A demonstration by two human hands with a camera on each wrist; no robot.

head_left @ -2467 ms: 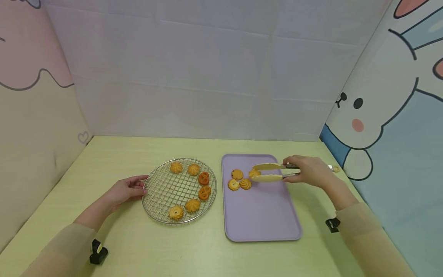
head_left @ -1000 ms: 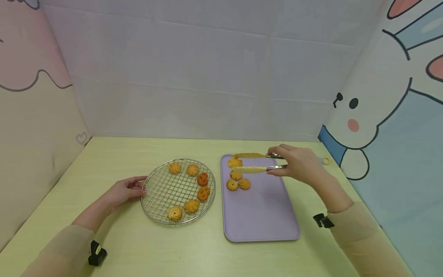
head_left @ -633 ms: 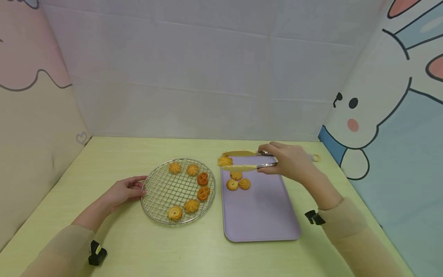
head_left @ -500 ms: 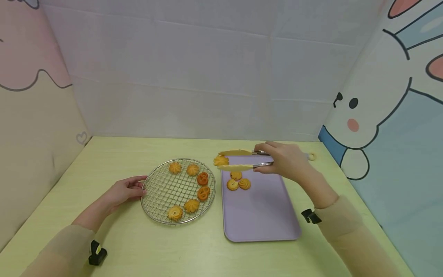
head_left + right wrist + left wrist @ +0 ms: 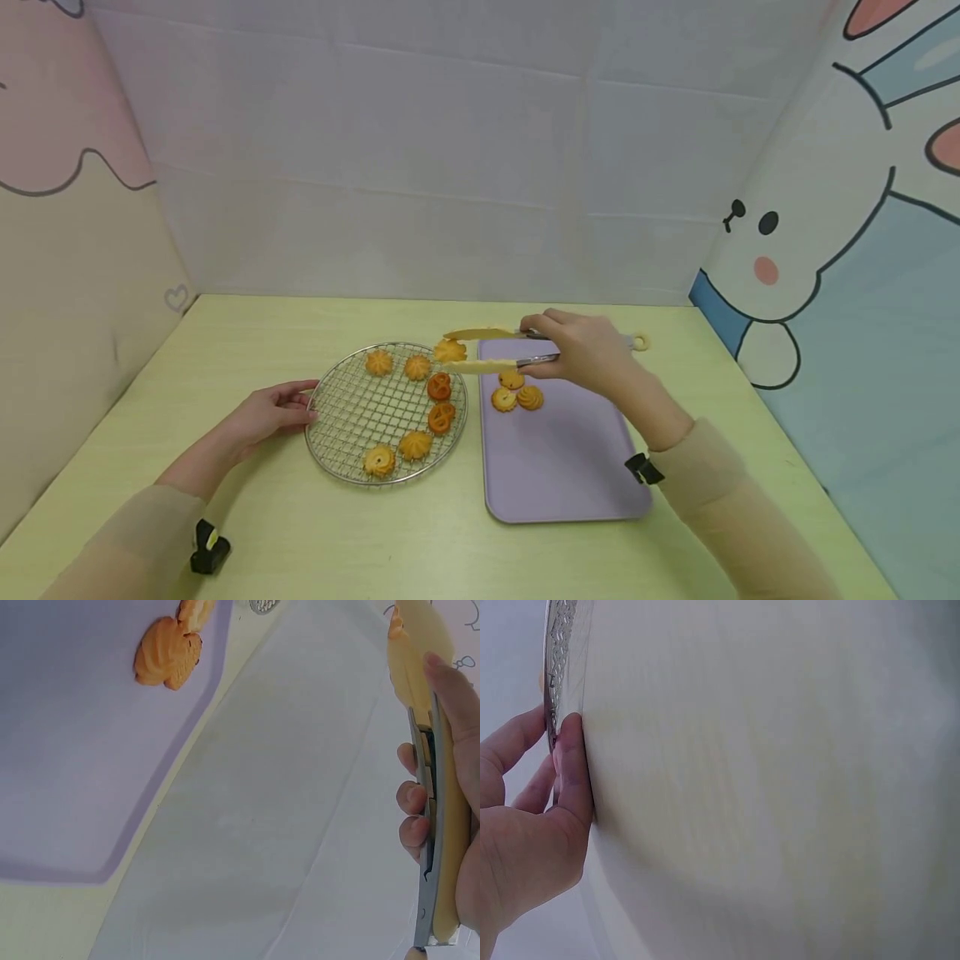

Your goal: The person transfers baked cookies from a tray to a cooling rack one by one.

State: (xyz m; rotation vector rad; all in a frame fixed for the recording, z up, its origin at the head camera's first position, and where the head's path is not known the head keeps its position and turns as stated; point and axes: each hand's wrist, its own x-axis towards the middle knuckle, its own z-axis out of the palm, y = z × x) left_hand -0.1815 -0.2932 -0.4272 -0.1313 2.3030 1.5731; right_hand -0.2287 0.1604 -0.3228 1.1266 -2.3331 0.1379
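My left hand (image 5: 268, 417) pinches the left rim of a round wire cooling rack (image 5: 352, 408), its thumb and fingers on either side of the rim in the left wrist view. On the rack lie several round cookies (image 5: 415, 446) and two darker pretzel-shaped ones (image 5: 441, 418). Metal tongs (image 5: 480, 367) with cream-coloured tips and grips are squeezed in my right hand (image 5: 573, 346). Between the tips is a ridged golden cookie (image 5: 450, 350), over the rack's upper right edge. Three cookies (image 5: 530, 398) lie together on the purple tray (image 5: 562, 467).
The tray stands right of the rack, a narrow strip of pale wooden table (image 5: 337, 533) between them. A white sheet (image 5: 450, 167) closes off the back, and printed side walls (image 5: 862, 350) stand left and right.
The tongs took the ridged cookie from the tray. My right hand has carried it left, past the tray's edge, to the rack's upper right. My left hand has stayed at the rim.
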